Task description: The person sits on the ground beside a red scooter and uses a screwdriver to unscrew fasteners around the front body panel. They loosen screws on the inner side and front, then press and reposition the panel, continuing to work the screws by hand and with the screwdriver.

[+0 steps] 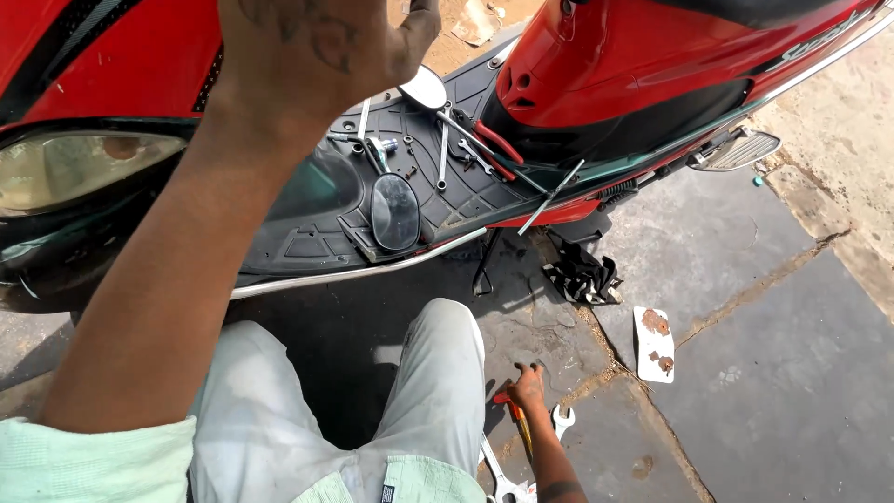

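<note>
Your right hand (527, 384) is down on the grey stone floor (745, 373), fingers (535, 370) curled round the orange-handled screwdriver (518, 421) beside a silver open-ended spanner (562, 420), while your left hand (317, 47) lifts by the red scooter (633, 65), fingers loosely bent, holding nothing visible.

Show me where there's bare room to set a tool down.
The grey paving right of the white tile is bare. The scooter footboard is crowded with mirrors and spanners; more spanners crowd the right hand.
</note>
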